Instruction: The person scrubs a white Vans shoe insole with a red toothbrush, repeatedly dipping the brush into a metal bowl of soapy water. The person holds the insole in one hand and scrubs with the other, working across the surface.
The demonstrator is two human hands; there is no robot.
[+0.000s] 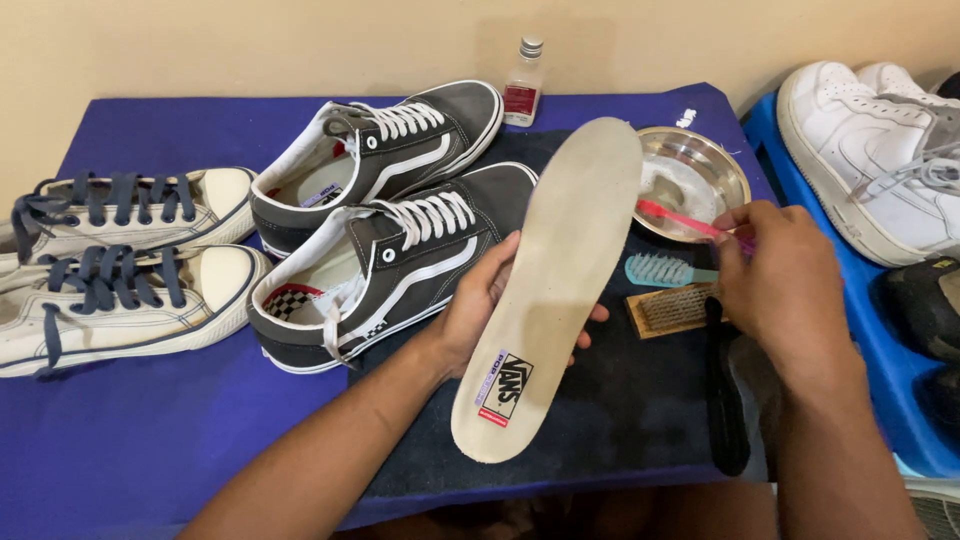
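- A person's left hand (478, 310) grips a pale insole (552, 280) from behind, fingers curled round its edges, holding it tilted, heel end toward the person, toe end up between the two hands
- The right hand (782, 285) is closed round the handle of a pink toothbrush (672, 215), whose head reaches into a metal bowl (722, 160) just beyond the knuckles
- A teal brush (660, 269) and a wooden brush (668, 310) lie just left of the right hand, between it and the insole; a black brush (728, 400) lies below them, beside the right wrist
- All rest on a dark towel (620, 420) spread under both hands over a blue table (150, 430)
- Left of the left hand, touching its fingers, sits a grey sneaker (400, 270); its twin (400, 150) stands just beyond
- Further left lie two cream sneakers (120, 270) with navy laces
- A small bottle (523, 85) stands beyond the insole tip
- White sneakers (880, 150) sit beyond the right hand, to its right, on a blue tray (870, 330)
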